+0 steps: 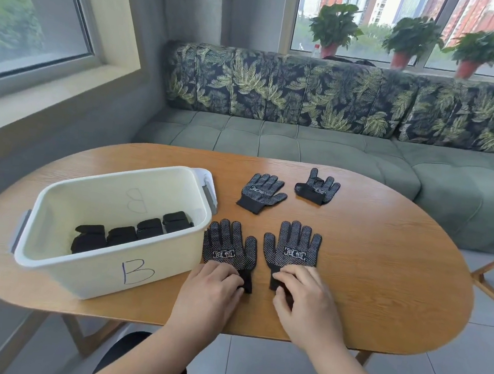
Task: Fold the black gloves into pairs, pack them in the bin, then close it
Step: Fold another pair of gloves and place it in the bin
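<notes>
Your left hand (214, 281) pinched the cuff of the left glove (229, 246), your right hand (304, 296) that of the right glove (293, 246), both flat on the surface (384, 262) by the bin (108, 273) — you'd best have stacked them finger-to-finger before folding.

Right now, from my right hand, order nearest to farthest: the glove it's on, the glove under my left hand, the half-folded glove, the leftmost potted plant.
1. Near right glove, under the right hand.
2. Near left glove, leftward, under the left hand.
3. Half-folded glove, far across the table.
4. Leftmost potted plant, behind the sofa.
</notes>
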